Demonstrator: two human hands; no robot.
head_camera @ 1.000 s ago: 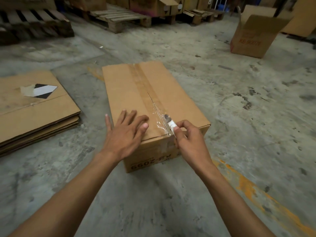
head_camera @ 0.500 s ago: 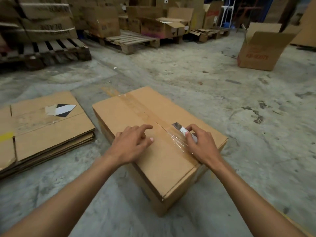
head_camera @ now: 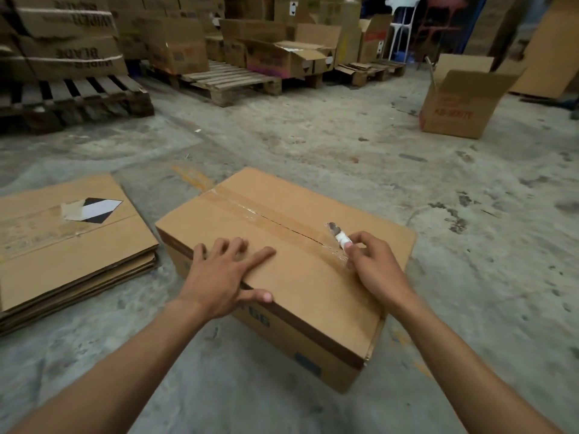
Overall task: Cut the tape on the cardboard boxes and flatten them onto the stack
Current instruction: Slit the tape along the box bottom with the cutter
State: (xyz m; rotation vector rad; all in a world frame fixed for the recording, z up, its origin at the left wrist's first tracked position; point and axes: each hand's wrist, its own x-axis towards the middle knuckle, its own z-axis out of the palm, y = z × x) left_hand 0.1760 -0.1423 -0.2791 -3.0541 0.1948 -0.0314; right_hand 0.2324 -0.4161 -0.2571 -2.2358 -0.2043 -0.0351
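Note:
A closed cardboard box (head_camera: 313,286) sits on the concrete floor in front of me. Clear tape (head_camera: 250,211) runs along its top seam, and a dark slit shows in the seam's middle part. My right hand (head_camera: 372,270) pinches a small blade with a white wrapped handle (head_camera: 340,234), its tip over the seam near the right end. My left hand (head_camera: 225,277) presses flat on the box's left flap, thumb hooked over the near edge. A stack of flattened boxes (head_camera: 72,245) lies on the floor to the left.
An open empty box (head_camera: 460,101) stands at the far right. Wooden pallets (head_camera: 78,98) loaded with cardboard boxes (head_camera: 282,54) line the back. A white plastic chair (head_camera: 401,26) stands far behind.
The box has turned so one corner points toward me. My left hand went from curled on the top to spread flat with the thumb over the edge. My right hand stays at the seam with the blade.

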